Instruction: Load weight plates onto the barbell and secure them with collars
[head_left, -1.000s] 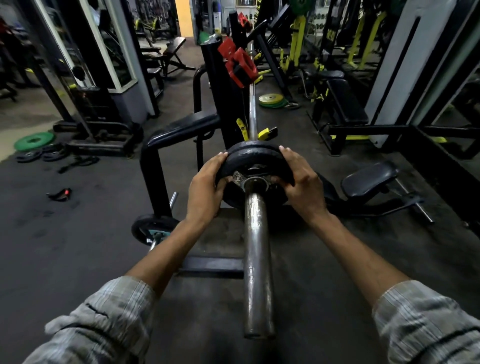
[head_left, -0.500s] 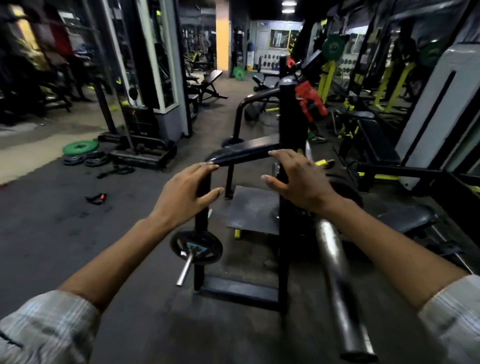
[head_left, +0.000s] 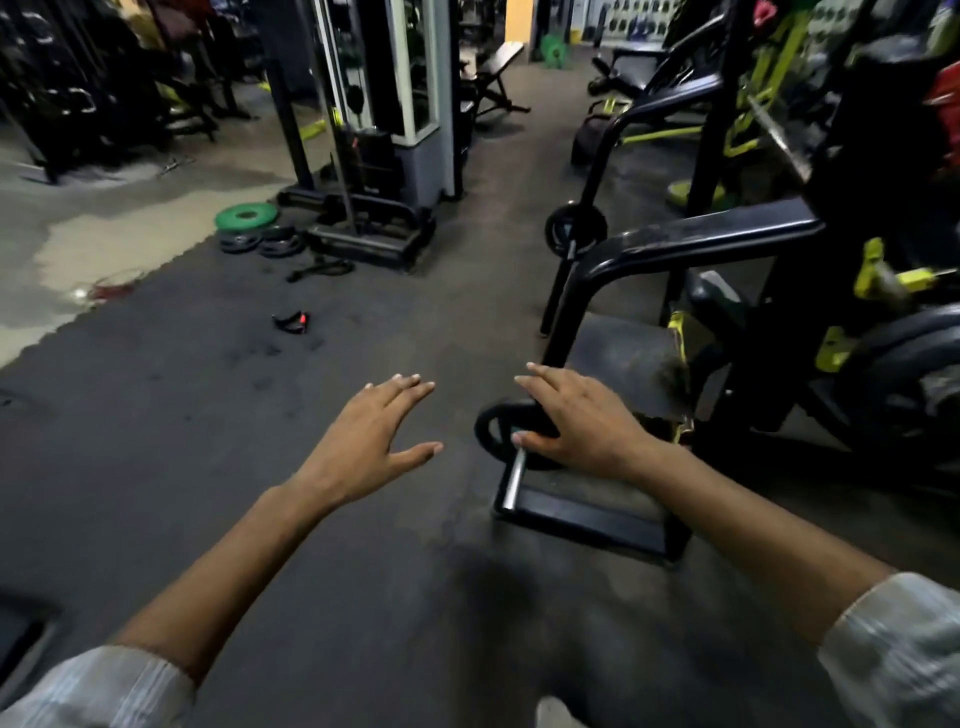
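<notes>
My left hand (head_left: 366, 441) hovers over the dark rubber floor with fingers spread, holding nothing. My right hand (head_left: 582, 421) is also spread and empty, in front of a small black weight plate (head_left: 493, 428) on a storage peg of the bench rack. At the right edge a large black plate (head_left: 904, 374) sits on the barbell, mostly cut off. A black and red collar (head_left: 293, 322) lies on the floor to the far left. A green plate (head_left: 245, 215) and black plates (head_left: 262, 241) lie on the floor further back.
The black bench rack frame (head_left: 691, 244) with its base bar (head_left: 587, 519) stands to the right. Another small plate (head_left: 575, 228) hangs on a rear peg. A cable machine (head_left: 384, 156) stands behind the floor plates. A strap (head_left: 322, 269) lies near it.
Both hands have let go of the plate on the barbell and pulled back. The view has swung left, so the barbell sleeve has left the frame and the open floor is ahead.
</notes>
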